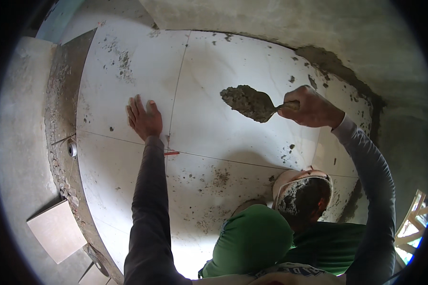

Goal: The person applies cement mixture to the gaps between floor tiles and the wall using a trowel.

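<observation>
My right hand (311, 108) is closed around the handle of a pointed trowel (249, 102) heaped with wet grey mortar. The blade points left, held out over the large white floor tiles (214, 66). Palm down, my left hand (145, 119) rests on a tile with its fingers spread, holding nothing. Just below it, a small red stick-like piece (171, 153) lies near the crossing of the tile joints. By my knee stands a bucket (279, 183) with a pale rim and grey mortar inside.
Mortar crumbs (124, 66) dot the tiles. Along the left edge runs a rough bare strip (62, 118) with a roll of line or tape (72, 149) on it. A loose beige tile (58, 232) lies at lower left. Concrete walls (290, 19) border the back and right.
</observation>
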Motion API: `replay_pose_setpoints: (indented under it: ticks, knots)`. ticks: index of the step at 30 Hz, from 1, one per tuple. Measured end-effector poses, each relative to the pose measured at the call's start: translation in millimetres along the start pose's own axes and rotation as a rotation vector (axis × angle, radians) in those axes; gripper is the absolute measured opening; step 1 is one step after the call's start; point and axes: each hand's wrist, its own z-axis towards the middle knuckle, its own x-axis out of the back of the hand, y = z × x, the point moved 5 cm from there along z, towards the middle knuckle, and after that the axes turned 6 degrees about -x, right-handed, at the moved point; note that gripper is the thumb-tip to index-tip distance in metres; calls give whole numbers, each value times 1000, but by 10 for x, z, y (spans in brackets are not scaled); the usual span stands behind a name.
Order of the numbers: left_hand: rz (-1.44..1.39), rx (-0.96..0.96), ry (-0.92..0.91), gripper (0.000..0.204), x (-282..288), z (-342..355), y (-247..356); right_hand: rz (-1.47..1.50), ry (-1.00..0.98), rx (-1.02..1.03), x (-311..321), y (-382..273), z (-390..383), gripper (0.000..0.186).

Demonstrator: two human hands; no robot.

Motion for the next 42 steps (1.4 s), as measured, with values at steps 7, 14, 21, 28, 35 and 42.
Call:
replay_pose_setpoints:
  ticks: [7, 14, 21, 28, 35, 42]
  knots:
    - [-86, 63, -48, 68, 62, 127, 115, 468, -193, -226, 354, 53, 1391, 35]
    - [-33, 70, -57, 67, 117, 64, -81, 287, -161, -113, -55, -221, 1903, 43]
    - [-63, 64, -51, 64, 16, 134, 118, 462, 160, -202, 184, 373, 2253, 40]
    - [-56, 93, -76, 67, 107, 102, 93, 409, 167, -290, 348, 338, 2032, 42]
    - [-66, 75, -45, 67, 139, 65, 37, 503, 111, -209, 360, 411, 1914, 43]
    - [-67, 92, -59, 67, 154, 151, 62, 608, 106, -201, 354, 346, 1739, 42]
